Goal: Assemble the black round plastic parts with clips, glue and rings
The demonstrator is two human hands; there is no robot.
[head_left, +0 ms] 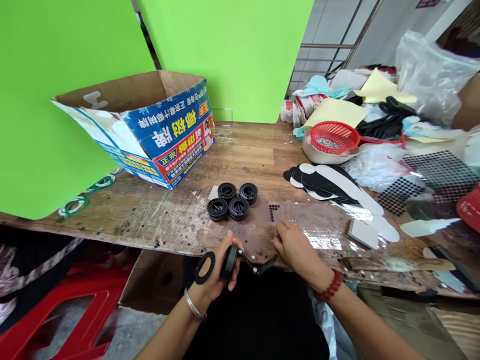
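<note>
My left hand (220,267) is closed round a black round part with a hinged arm (240,260), held at the near edge of the wooden table (157,215); a flat black ring (204,267) sticks out beside the palm. My right hand (294,247) rests on the table edge with fingers curled in a pinch over a clear sheet of small black dots (285,212); what it pinches is too small to make out. Several black round parts (232,200) stand clustered on the table just beyond both hands.
An open cardboard box (150,130) lies at the back left. Black and white oval cutouts (330,187), a red basket (333,136), dotted sheets (431,175) and plastic bags (431,70) crowd the right. A red stool (75,310) stands lower left. Green rings (77,205) lie at the table's left edge.
</note>
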